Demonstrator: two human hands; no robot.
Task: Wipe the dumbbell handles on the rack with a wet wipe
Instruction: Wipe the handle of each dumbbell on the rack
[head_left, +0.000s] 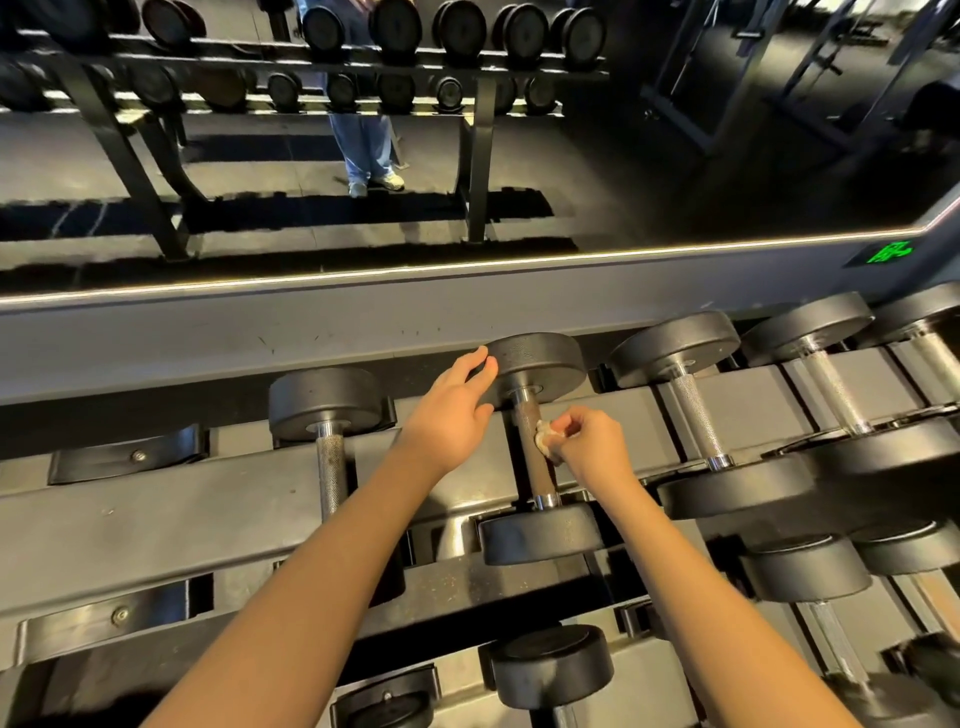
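A black dumbbell (537, 364) lies on the top tier of the grey rack (156, 509), its knurled handle (540, 473) running toward me. My right hand (587, 447) pinches a small crumpled white wet wipe (544, 435) and holds it against the right side of that handle, near its far end. My left hand (452, 415) has straight fingers resting on the left edge of the dumbbell's far head.
Another dumbbell (330, 405) sits to the left, several more (691, 395) to the right. Empty cradles (130, 457) lie at far left. A lower tier holds more dumbbells (550, 665). Behind the rack, a mirror (623, 182) reflects a standing person's legs.
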